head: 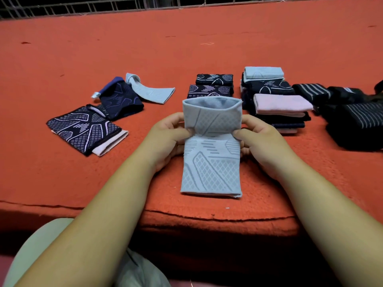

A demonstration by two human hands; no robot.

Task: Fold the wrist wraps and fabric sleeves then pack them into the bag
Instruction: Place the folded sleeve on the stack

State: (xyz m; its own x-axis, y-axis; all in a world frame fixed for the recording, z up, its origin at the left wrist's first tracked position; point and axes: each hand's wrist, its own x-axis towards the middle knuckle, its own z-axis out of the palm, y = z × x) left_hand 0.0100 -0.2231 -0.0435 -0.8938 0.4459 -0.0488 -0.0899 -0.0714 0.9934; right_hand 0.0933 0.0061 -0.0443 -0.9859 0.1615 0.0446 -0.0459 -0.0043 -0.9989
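Observation:
A light blue patterned fabric sleeve (211, 160) lies lengthwise on the red cloth surface, its far end lifted and open like a tube mouth. My left hand (167, 137) pinches its left edge at mid-length. On the other side my right hand (261, 139) pinches the right edge at the same height. To the left lie unfolded sleeves: a dark patterned one over a pink one (85, 129), a navy one (120, 100) and a light blue one (151, 93). No bag is in view.
Folded dark sleeves (211, 87) sit just beyond my hands. A stack with light blue and pink folded sleeves (277, 104) stands at the right, beside black striped wrist wraps (350, 121). The surface's front edge (207, 216) runs near my knees. A metal rack crosses the far background.

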